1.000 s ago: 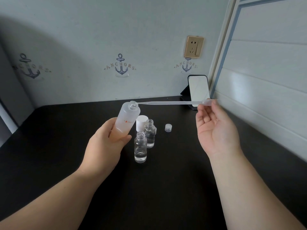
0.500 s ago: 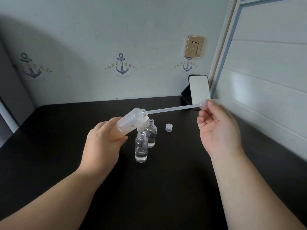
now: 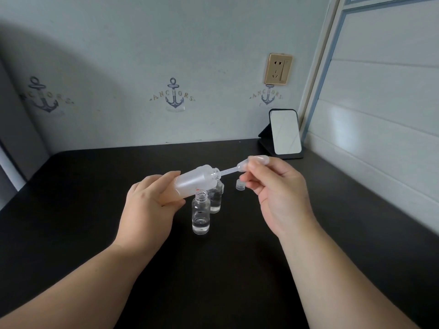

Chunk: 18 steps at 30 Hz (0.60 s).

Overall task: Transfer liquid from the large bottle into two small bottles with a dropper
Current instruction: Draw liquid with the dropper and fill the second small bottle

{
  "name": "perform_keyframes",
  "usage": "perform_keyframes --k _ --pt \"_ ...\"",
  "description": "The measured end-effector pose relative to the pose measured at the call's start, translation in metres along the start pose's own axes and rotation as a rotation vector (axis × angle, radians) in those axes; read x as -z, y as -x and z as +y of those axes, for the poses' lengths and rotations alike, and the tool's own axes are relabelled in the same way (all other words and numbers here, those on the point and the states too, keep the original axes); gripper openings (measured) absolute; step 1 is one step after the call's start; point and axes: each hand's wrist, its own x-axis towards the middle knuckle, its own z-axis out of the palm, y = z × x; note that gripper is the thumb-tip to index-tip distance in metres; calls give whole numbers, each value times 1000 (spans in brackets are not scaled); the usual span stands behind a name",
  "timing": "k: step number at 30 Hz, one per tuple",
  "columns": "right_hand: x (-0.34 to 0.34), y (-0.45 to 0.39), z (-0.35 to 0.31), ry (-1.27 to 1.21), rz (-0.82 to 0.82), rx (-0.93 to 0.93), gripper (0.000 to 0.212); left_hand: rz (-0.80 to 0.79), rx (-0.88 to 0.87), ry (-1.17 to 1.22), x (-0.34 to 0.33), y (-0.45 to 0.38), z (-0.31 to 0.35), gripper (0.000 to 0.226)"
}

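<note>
My left hand (image 3: pixel 147 210) grips the large frosted bottle (image 3: pixel 194 180), tipped almost on its side with its open mouth toward the right. My right hand (image 3: pixel 275 188) pinches the bulb of a clear plastic dropper (image 3: pixel 234 169), whose stem runs deep into the bottle's mouth. Under the tipped bottle two small clear glass bottles stand open on the black table (image 3: pixel 71 210): the near one (image 3: pixel 201 216) holds a little liquid, and the far one (image 3: pixel 215 198) is partly hidden behind it.
A small clear cap (image 3: pixel 240 184) lies on the table just below my right fingers. A standing mirror (image 3: pixel 283 132) leans at the back right corner by the white panelled wall. A wall socket (image 3: pixel 277 68) sits above it.
The large bottle has tipped from near upright to almost horizontal. My right hand has moved left and the dropper's stem has slid far into the bottle's mouth.
</note>
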Motion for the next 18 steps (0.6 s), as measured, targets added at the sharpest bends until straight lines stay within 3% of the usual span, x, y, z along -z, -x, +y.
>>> perform_keyframes --k 7,18 --pt "-6 6 2 103 -73 -6 11 5 -16 -13 -1 0 1 57" --pt "0 1 -3 4 -30 -33 17 4 20 -1 -1 -1 -2 59"
